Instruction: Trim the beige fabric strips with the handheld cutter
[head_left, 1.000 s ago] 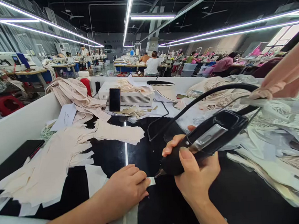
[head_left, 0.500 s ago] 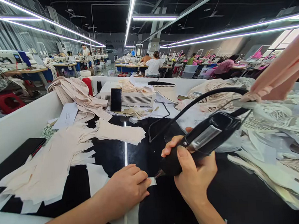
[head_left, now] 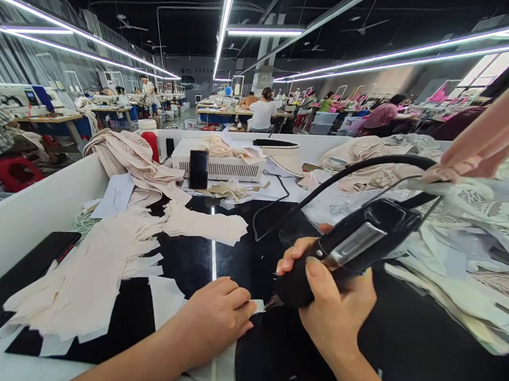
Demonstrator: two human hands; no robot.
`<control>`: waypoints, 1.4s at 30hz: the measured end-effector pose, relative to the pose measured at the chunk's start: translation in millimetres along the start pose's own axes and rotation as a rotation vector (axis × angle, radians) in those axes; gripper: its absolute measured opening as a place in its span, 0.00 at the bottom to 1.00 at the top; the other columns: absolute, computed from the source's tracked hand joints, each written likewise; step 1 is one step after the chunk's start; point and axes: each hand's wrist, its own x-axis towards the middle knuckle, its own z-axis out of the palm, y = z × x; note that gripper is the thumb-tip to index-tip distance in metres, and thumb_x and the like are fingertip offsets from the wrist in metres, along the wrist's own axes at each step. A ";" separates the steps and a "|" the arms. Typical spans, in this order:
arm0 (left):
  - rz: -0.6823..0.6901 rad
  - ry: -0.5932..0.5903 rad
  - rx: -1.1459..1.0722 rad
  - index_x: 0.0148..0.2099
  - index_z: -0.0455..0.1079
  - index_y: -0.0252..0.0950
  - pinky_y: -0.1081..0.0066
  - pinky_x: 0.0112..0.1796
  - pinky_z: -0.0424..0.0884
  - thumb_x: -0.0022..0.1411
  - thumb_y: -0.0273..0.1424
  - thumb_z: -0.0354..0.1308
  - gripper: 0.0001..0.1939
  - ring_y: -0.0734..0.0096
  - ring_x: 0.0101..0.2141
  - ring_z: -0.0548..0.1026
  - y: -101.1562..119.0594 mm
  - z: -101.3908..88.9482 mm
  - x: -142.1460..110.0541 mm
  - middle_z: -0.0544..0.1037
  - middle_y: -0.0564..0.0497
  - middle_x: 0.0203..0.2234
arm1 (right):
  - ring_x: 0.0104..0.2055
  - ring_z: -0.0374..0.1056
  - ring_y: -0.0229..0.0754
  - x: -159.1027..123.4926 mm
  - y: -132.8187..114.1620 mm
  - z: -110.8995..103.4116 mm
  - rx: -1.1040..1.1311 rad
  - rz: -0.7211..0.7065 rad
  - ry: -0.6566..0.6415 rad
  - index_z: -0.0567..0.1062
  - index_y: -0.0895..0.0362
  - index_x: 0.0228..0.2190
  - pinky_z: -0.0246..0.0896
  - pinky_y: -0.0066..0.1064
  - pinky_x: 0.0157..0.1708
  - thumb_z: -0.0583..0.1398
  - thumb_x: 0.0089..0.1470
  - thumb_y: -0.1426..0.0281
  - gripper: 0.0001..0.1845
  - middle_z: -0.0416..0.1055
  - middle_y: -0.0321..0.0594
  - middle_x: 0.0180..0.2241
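Note:
My right hand [head_left: 336, 301] is wrapped around a black corded handheld tool [head_left: 351, 243], thumb on top. Its narrow metal tip [head_left: 273, 302] points left, at the edge of a small whitish fabric piece [head_left: 258, 306]. Pressed down on the black work surface [head_left: 267, 354], my left hand [head_left: 222, 310] pins that piece under its closed fingers; most of it is hidden. Left of this hand lies a loose white piece [head_left: 166, 297]. A pile of cream fabric pieces [head_left: 89, 274] spreads farther left, and a cream stack [head_left: 206, 223] lies beyond the hand.
A pink cloth strip [head_left: 483, 131] is tied near the tool's cable [head_left: 350, 168]. Behind stand a vented white box [head_left: 226, 168], a phone [head_left: 199, 169] and a red bottle [head_left: 150, 146]. Lace garments [head_left: 493, 201] crowd the right. Co-workers sit at sewing tables beyond.
The tool and my right hand have shifted slightly right. The tip stays by the fabric piece's edge, and my left hand keeps almost the same place.

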 end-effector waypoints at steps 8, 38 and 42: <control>0.008 -0.011 0.016 0.51 0.73 0.32 0.64 0.46 0.74 0.74 0.33 0.67 0.11 0.64 0.40 0.76 -0.3 1.3 0.3 0.78 0.49 0.41 | 0.25 0.72 0.38 10.0 5.1 2.3 0.041 -0.030 0.035 0.75 0.49 0.50 0.75 0.32 0.26 0.73 0.58 0.63 0.21 0.76 0.30 0.31; -0.074 0.032 -0.012 0.51 0.74 0.34 0.59 0.64 0.69 0.78 0.28 0.60 0.04 0.67 0.45 0.80 -0.2 -8.8 -26.6 0.82 0.50 0.42 | 0.25 0.71 0.40 11.3 3.7 5.2 0.010 -0.018 0.036 0.75 0.50 0.47 0.73 0.34 0.25 0.74 0.54 0.63 0.22 0.75 0.30 0.30; -0.077 0.022 0.004 0.51 0.73 0.34 0.59 0.64 0.70 0.79 0.28 0.59 0.04 0.67 0.44 0.79 0.3 -9.1 -26.2 0.81 0.51 0.42 | 0.24 0.70 0.40 11.6 -0.2 14.5 0.056 0.010 0.066 0.75 0.50 0.46 0.72 0.33 0.23 0.75 0.52 0.61 0.22 0.73 0.30 0.29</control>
